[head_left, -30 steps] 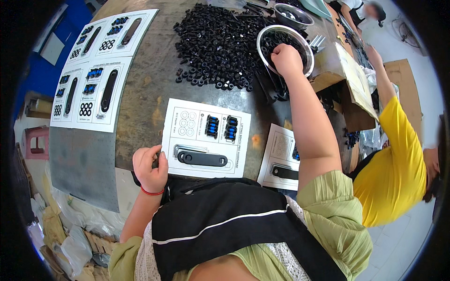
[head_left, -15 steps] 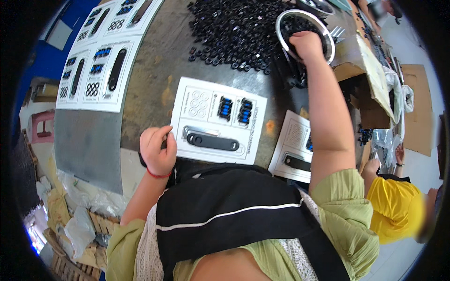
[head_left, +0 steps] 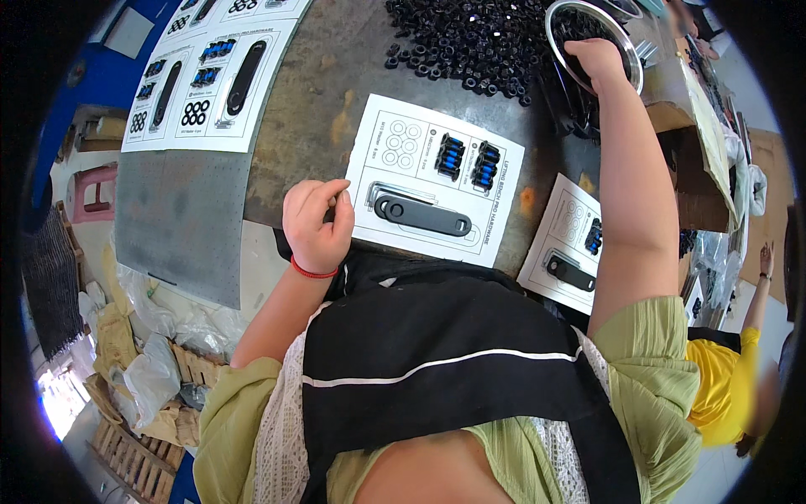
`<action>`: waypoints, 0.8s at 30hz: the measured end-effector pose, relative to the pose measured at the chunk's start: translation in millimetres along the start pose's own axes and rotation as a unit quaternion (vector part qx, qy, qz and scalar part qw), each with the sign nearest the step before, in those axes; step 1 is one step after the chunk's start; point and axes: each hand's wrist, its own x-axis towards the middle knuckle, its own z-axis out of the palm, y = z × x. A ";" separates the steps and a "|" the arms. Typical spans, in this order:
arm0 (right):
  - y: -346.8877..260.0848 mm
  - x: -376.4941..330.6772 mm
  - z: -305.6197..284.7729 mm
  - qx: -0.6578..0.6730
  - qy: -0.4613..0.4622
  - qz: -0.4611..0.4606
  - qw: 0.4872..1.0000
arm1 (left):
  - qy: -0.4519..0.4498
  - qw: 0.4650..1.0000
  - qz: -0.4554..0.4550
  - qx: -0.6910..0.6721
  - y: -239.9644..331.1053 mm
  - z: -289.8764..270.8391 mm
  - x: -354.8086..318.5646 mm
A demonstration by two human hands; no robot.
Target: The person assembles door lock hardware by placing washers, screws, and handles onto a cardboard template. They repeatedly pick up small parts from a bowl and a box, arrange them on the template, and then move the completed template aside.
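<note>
A white printed card [head_left: 411, 245] lies on the table in front of me. It bears a flat black bar [head_left: 420, 215], bent silver keys behind the bar, and two groups of black bolts with blue bands [head_left: 449, 157]; its printed ring outlines hold no parts. At the card's left edge is my left hand [head_left: 319, 225], fingers curled and thumb near the forefinger; whatever they pinch, if anything, is hidden. My right hand [head_left: 598, 60] reaches into a round metal bowl [head_left: 636, 71] of dark pieces. Its fingers curl downward, and their tips are hidden.
Loose black nuts [head_left: 470, 42] are heaped beside the bowl. A second filled card [head_left: 541, 273] lies under my right forearm. More filled cards [head_left: 201, 134] cover a grey board at left. An open cardboard box [head_left: 701, 160] stands at right, with a person in yellow [head_left: 722, 386] beyond.
The whole view has shifted, so table, cards and bowl appear farther right and higher. My right hand stays in the bowl, and my left stays at the card's edge.
</note>
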 end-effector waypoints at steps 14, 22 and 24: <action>-109.1 -229.9 99.6 -0.167 -0.286 -0.282 0.900 | -0.224 0.971 -0.064 -0.057 -4.3 12.5 82.0; -106.3 -217.9 102.0 -0.162 -0.253 -0.179 0.937 | -0.288 0.950 -0.120 0.013 -16.0 38.2 92.9; -105.3 -225.0 99.2 -0.165 -0.249 -0.185 0.936 | -0.281 0.949 -0.144 0.010 -15.8 33.8 92.1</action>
